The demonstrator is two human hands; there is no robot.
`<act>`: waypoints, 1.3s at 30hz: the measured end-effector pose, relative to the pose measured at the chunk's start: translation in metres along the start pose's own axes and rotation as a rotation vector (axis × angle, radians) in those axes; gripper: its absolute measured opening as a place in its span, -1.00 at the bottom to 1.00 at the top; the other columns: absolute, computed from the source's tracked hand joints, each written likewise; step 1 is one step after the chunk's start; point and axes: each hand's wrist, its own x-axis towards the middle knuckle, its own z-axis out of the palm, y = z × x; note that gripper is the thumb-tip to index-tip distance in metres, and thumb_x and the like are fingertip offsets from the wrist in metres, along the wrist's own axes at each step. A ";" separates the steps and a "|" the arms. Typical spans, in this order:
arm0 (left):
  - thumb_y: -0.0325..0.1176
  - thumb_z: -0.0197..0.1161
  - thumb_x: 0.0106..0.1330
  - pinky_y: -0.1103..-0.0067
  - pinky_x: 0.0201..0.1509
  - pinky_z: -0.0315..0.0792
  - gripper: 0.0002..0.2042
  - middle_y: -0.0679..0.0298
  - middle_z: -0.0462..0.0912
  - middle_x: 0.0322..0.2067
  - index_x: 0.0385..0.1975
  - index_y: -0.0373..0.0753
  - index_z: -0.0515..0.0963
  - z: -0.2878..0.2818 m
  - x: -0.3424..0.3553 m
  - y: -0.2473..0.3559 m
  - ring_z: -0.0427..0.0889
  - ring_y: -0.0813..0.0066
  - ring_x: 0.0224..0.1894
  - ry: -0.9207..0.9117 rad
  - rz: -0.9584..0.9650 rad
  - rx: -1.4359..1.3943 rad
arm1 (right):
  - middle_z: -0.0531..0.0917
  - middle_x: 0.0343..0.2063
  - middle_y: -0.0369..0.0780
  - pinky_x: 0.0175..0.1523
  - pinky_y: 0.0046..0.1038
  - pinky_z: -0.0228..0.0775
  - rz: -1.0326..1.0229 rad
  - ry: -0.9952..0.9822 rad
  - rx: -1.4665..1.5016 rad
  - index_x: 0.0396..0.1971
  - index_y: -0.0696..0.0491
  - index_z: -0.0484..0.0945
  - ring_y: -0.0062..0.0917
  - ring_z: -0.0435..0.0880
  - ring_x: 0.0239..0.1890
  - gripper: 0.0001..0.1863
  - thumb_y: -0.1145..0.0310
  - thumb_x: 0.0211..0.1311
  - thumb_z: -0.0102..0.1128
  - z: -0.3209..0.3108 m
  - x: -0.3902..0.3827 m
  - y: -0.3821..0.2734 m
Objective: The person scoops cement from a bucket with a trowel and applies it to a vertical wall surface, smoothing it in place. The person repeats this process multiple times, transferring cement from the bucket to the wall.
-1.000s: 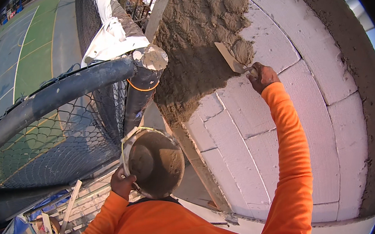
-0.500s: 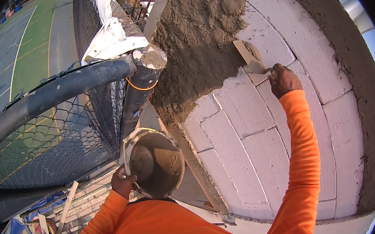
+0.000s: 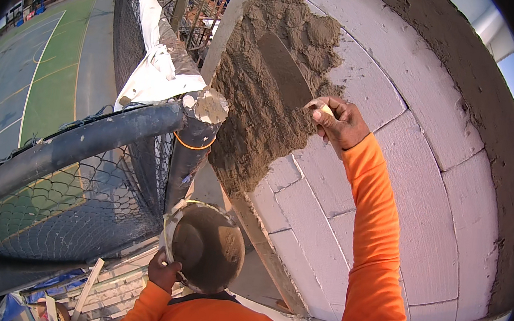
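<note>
My right hand is closed round the handle of a trowel. The trowel's long blade, coated in grey-brown mortar, lies against the wet mortar patch spread over the upper left of the wall. Pale blocks with thin joints make up the bare part of this wall, to the right of and below the patch. Lower down, my left hand grips the near-left rim of a round bucket. Mortar smears coat the bucket's inside, and its mouth is tipped up toward me.
A thick dark pipe rail with chain-link mesh stands at left, meeting a post near the patch. White cloth drapes beside it. A board edges the wall. Wood strips lie below; a sports court stretches beyond.
My right hand has moved left and slightly down, bringing the trowel from the patch's right edge onto the mortar. The mortar there looks rougher. My left hand still holds the bucket.
</note>
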 end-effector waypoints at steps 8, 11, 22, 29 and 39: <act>-0.61 0.18 0.13 0.60 -0.46 0.61 -0.55 0.25 0.68 -0.28 0.09 -0.34 0.57 -0.010 -0.007 0.007 0.69 0.46 -0.44 -0.004 0.001 -0.129 | 0.60 -0.41 -0.37 -0.38 -0.60 0.45 -0.267 0.472 -0.057 -0.01 0.07 0.59 -0.72 0.55 -0.45 -0.60 0.09 0.37 0.35 -0.014 -0.081 0.086; -0.55 0.23 0.24 0.59 -0.44 0.63 -0.68 0.30 0.67 -0.30 0.01 -0.29 0.58 -0.014 -0.004 0.018 0.64 0.54 -0.43 -0.103 0.028 -0.122 | 0.55 -0.48 -0.38 -0.41 -0.65 0.42 -0.084 0.337 0.018 -0.10 0.07 0.56 -0.74 0.51 -0.49 -0.59 0.06 0.32 0.40 0.049 -0.163 0.119; -0.59 0.23 0.27 0.63 -0.30 0.64 -0.59 0.27 0.68 -0.13 0.15 -0.29 0.51 0.000 0.004 0.054 0.67 0.60 -0.25 -0.298 0.056 0.106 | 0.59 -0.11 0.06 0.01 -0.10 0.57 0.458 -0.202 -0.773 0.10 0.12 0.44 -0.06 0.70 -0.10 -0.56 0.29 0.24 0.15 0.286 -0.270 0.163; -0.56 0.26 0.23 0.63 -0.34 0.62 -0.61 0.27 0.69 -0.19 0.09 -0.31 0.55 -0.011 0.003 0.058 0.69 0.56 -0.35 -0.297 0.240 0.258 | 0.61 -0.03 -0.03 0.01 -0.25 0.54 0.262 -0.501 -0.787 0.01 0.14 0.59 -0.24 0.64 0.02 -0.64 0.27 0.33 0.08 0.391 -0.240 0.138; -0.64 0.17 0.22 0.61 -0.08 0.54 -0.48 0.27 0.64 -0.02 0.26 -0.37 0.46 -0.063 0.001 0.080 0.60 0.57 -0.14 -0.380 0.260 0.329 | 0.61 -0.15 -0.06 -0.28 -0.19 0.56 -0.179 -0.264 -1.223 0.01 0.09 0.59 -0.23 0.63 -0.12 -0.63 0.25 0.29 0.07 0.431 -0.239 0.118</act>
